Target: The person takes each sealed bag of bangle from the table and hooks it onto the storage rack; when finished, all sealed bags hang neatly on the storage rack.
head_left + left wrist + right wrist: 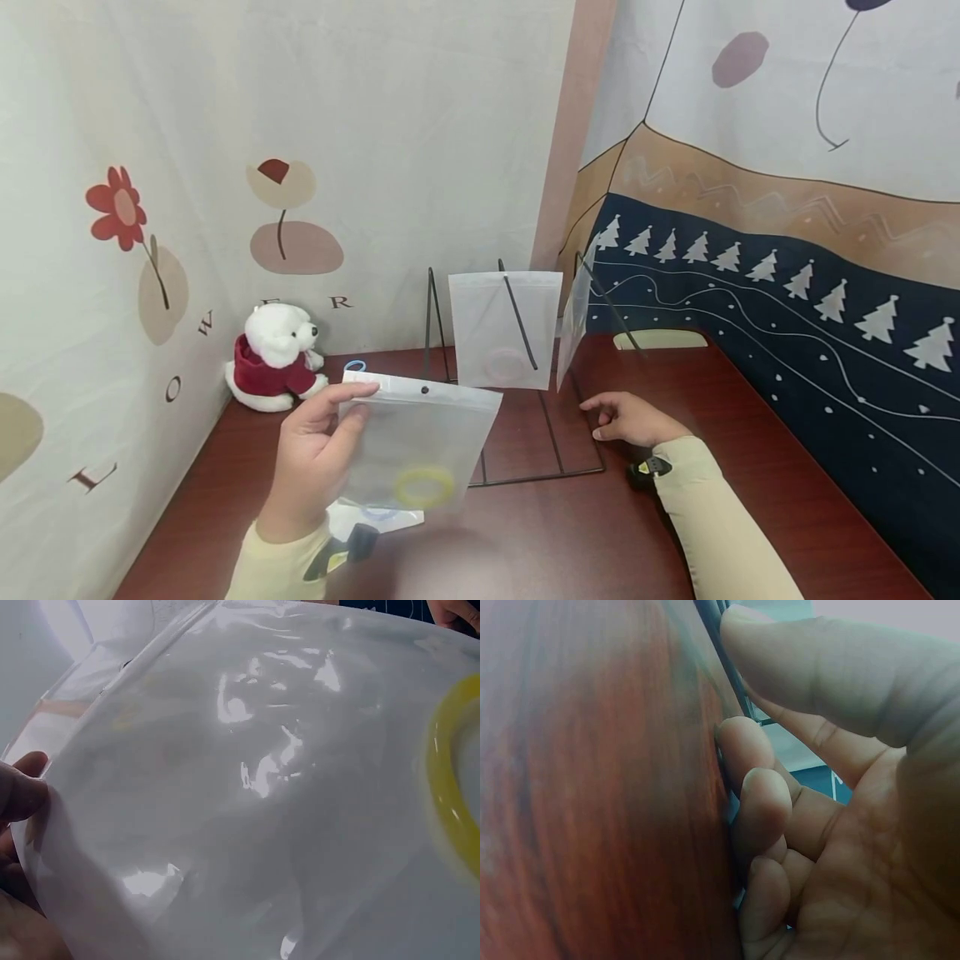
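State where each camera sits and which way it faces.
Head: on the head, facing forward and down at the table and wire rack; left grip, right grip and sleeves show.
Left wrist: worn there, facing the translucent bag; both grips partly show.
Right wrist: worn there, facing the table; only right grip shows.
Shared: head and left wrist show the yellow ring.
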